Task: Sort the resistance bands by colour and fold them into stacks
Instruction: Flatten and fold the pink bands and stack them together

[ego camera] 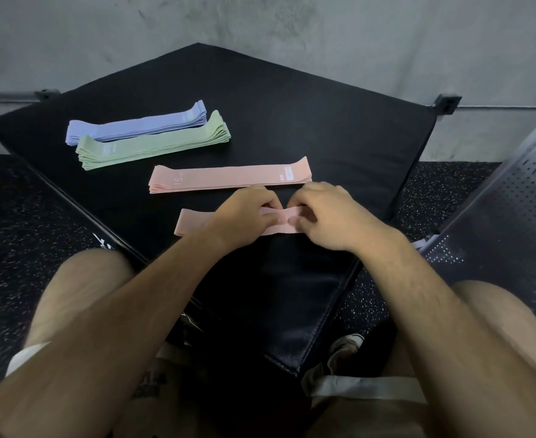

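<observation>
A loose pink band (194, 221) lies flat on the black padded box (323, 147), near its front corner. My left hand (241, 216) pinches the band near its middle, and my right hand (320, 213) pinches its right part; the stretch between the two hands shows at the fingertips. Just beyond my hands lies a flat stack of pink bands (228, 178). Farther back on the left are a green stack (153, 143) and, behind it, a lilac stack (134, 124), side by side and touching.
The box stands corner-first between my knees on speckled dark flooring (23, 222). A perforated grey metal seat (506, 216) rises at the right. A concrete wall (292, 33) runs behind the box.
</observation>
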